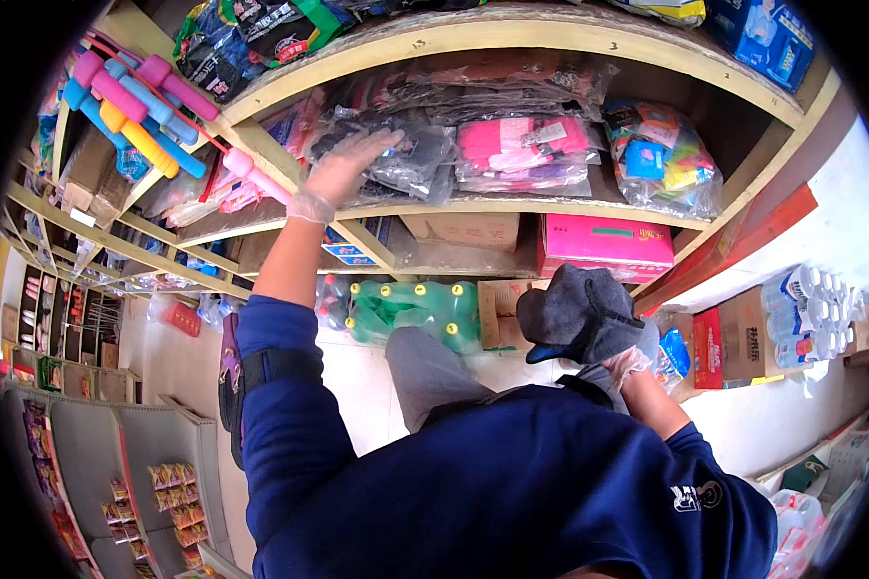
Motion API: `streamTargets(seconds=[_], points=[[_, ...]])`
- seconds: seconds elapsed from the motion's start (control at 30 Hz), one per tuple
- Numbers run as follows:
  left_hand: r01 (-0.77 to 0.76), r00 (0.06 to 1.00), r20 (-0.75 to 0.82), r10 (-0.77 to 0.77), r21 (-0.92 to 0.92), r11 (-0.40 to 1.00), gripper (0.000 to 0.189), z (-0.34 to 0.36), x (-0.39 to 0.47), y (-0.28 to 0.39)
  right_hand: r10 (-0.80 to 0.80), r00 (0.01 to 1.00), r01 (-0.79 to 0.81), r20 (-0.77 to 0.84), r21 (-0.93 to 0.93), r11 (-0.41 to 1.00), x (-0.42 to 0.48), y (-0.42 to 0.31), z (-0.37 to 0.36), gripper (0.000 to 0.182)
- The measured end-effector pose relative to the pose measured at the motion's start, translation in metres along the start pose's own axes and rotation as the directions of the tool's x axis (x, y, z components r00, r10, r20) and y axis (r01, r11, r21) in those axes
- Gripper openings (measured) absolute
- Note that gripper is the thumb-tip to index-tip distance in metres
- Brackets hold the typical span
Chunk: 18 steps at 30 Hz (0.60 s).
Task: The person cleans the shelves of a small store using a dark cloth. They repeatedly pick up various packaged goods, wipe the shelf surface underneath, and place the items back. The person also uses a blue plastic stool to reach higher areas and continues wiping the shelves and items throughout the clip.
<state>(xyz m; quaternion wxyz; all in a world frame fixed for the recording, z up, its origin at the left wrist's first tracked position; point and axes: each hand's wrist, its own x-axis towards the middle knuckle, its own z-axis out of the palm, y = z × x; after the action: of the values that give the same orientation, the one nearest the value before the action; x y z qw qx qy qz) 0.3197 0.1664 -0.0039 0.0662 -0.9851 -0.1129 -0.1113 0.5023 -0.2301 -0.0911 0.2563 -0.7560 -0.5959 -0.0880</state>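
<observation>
My left hand (351, 161), in a thin clear plastic glove, lies with fingers stretched out on plastic-wrapped dark knitted goods (409, 159) on the middle shelf. Wrapped pink gloves (510, 141) lie just right of that stack. Low on the right, my right hand (626, 360), also in a clear glove, grips a bundled dark grey fabric item (583, 315). The cloth hides most of those fingers, and its exact kind is unclear.
A wooden shelf board (521, 37) crosses above the hands. Foam-covered jump-rope-like handles (134, 108) hang at left. A bag of colourful packets (662, 159) sits at right; below are a pink carton (608, 242), green bottles (413, 307) and packed water bottles (811, 311).
</observation>
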Motion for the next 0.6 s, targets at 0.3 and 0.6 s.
streamTargets(seconds=[0.3, 0.6], points=[[0.309, 0.945, -0.131, -0.300, 0.057, 0.949, 0.084, 0.043, 0.004, 0.011, -0.038, 0.999, 0.040, -0.018, 0.154, 0.987, -0.018, 0.020, 0.029, 0.044], [0.205, 0.964, 0.115, -0.239, 0.253, 0.945, 0.108, 0.016, -0.016, 0.034, 0.083, 0.997, -0.083, 0.011, 0.181, 0.980, -0.028, 0.028, 0.017, 0.040]])
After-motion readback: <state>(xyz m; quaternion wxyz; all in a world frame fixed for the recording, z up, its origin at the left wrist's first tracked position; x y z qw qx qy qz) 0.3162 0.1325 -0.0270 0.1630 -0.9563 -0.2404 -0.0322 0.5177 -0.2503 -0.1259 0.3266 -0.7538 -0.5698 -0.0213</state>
